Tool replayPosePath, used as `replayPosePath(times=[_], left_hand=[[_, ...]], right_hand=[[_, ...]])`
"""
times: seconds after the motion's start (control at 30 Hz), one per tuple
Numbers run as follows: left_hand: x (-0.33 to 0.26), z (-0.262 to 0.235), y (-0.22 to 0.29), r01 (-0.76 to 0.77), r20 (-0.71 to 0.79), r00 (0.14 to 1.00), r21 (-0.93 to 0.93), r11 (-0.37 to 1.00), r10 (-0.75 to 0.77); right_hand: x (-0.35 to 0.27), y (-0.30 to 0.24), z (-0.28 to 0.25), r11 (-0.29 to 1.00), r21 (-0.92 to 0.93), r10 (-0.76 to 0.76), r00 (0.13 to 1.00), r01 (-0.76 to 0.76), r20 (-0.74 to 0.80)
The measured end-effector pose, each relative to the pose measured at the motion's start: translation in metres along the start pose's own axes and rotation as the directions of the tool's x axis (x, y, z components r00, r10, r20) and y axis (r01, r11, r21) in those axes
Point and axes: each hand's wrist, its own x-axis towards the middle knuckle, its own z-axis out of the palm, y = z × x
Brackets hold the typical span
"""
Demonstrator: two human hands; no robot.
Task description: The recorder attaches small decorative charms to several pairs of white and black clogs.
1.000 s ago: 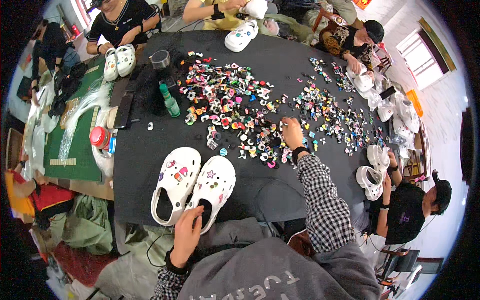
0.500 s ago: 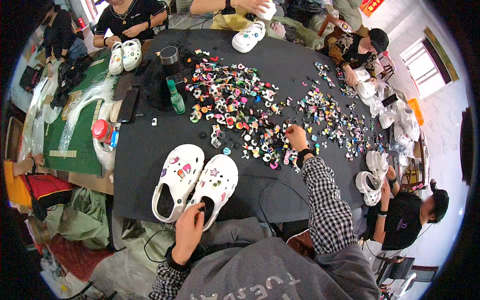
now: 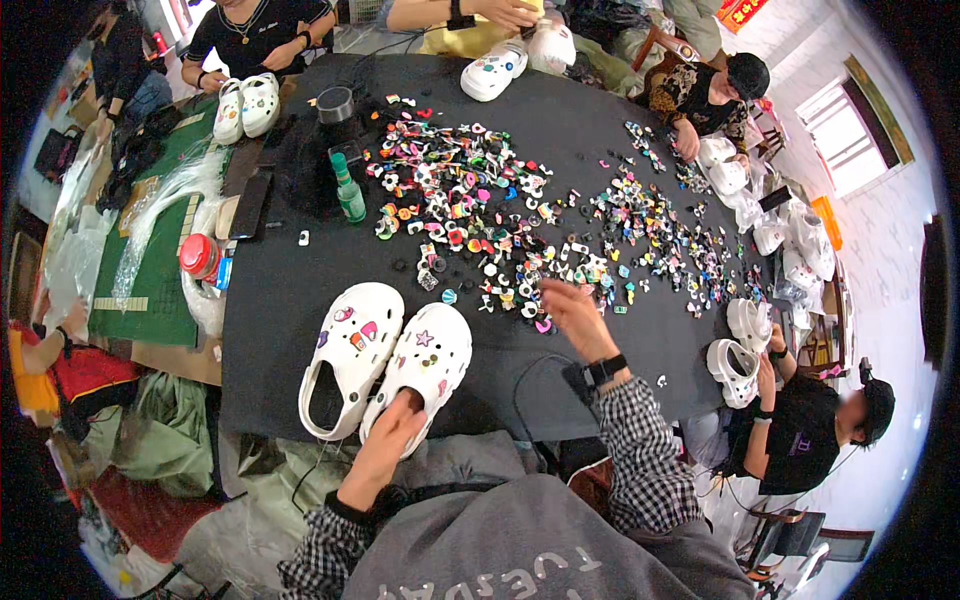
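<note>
A pair of white clogs stands in front of me on the black table: the left clog (image 3: 350, 345) and the right clog (image 3: 428, 355), both decorated with small coloured charms. My left hand (image 3: 388, 445) grips the right clog at its heel opening, its fingers reaching inside and partly hidden. Above the table, at the near edge of a spread pile of shoe charms (image 3: 465, 190), is my right hand (image 3: 578, 318). Its fingers are drawn together; what they hold, if anything, cannot be made out. A round blue-and-white charm (image 3: 449, 296) lies between the pile and the right clog.
A green bottle (image 3: 347, 190) and a dark cup (image 3: 335, 105) stand left of the pile. Further left are a red-lidded jar (image 3: 200, 257) and a green mat (image 3: 150, 250). Other people sit around the table with white clogs (image 3: 492, 72). A black cable (image 3: 530, 390) lies near me.
My right hand has left the charm pile and moved left and nearer to me, toward the clogs. My left hand's fingers have gone deeper into the right clog.
</note>
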Motion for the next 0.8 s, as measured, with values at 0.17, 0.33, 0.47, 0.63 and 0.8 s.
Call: replayPosePath(times=[0.17, 0.33, 0.47, 0.63, 0.8], left_hand=[[0.042, 0.005, -0.012, 0.204, 0.068, 0.979, -0.373, 0.905, -0.192], [0.050, 0.015, -0.014, 0.140, -0.041, 0.985, -0.365, 0.920, -0.166], [0.047, 0.019, -0.016, 0.114, -0.172, 0.970, -0.308, 0.945, -0.173], [0.046, 0.017, -0.013, 0.094, -0.150, 0.980, -0.212, 0.973, -0.128], [0.048, 0.015, -0.019, 0.063, -0.095, 0.991, -0.285, 0.956, -0.094]], right_hand=[[-0.043, 0.022, 0.045, 0.963, 0.184, 0.160, 0.965, -0.199, 0.206], [-0.062, 0.036, 0.087, 0.980, 0.132, 0.112, 0.957, -0.151, 0.267], [-0.063, 0.050, 0.107, 1.000, -0.021, -0.010, 0.974, 0.015, 0.226], [-0.060, 0.059, 0.119, 0.924, -0.366, -0.058, 0.986, 0.112, 0.157], [-0.058, 0.056, 0.124, 0.818, -0.496, -0.250, 0.957, 0.292, 0.149]])
